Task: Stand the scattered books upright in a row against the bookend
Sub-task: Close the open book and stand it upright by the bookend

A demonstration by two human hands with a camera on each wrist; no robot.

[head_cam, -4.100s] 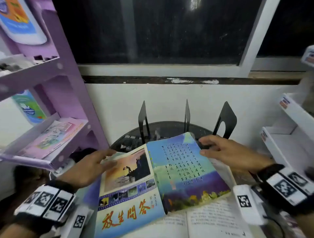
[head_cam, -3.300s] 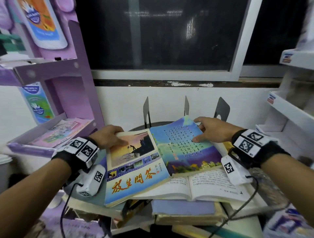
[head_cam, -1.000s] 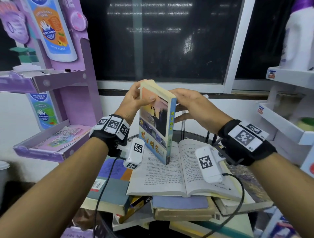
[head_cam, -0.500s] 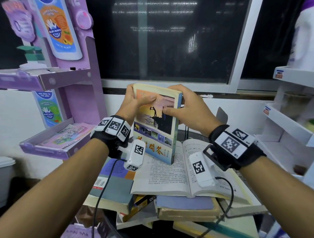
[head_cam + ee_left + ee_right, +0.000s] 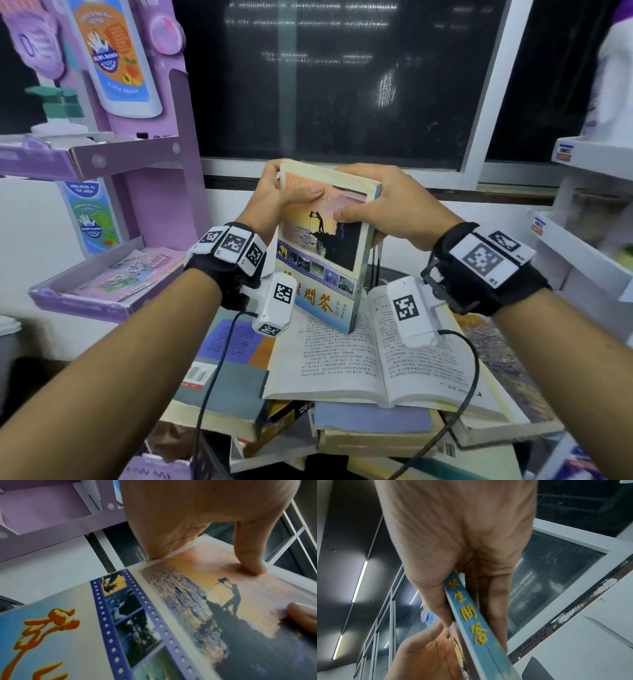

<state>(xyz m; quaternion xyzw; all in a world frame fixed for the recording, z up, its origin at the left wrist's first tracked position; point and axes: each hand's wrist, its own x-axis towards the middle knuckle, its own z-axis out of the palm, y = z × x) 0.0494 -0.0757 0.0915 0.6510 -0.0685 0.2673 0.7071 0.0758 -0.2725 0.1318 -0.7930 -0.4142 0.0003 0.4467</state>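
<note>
Blue-spined book point(image 5: 322, 253) stood upright on the open book point(image 5: 370, 363); my left hand point(image 5: 274, 202) and right hand point(image 5: 394, 209) both gripped its top.

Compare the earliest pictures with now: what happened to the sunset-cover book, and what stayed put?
The sunset-cover book lay open face-down on the pile; it has been closed, lifted and turned upright. The left hand and right hand, which lay flat on its covers, now grip its top corners. The open book and the stack beneath it have not moved.
</note>
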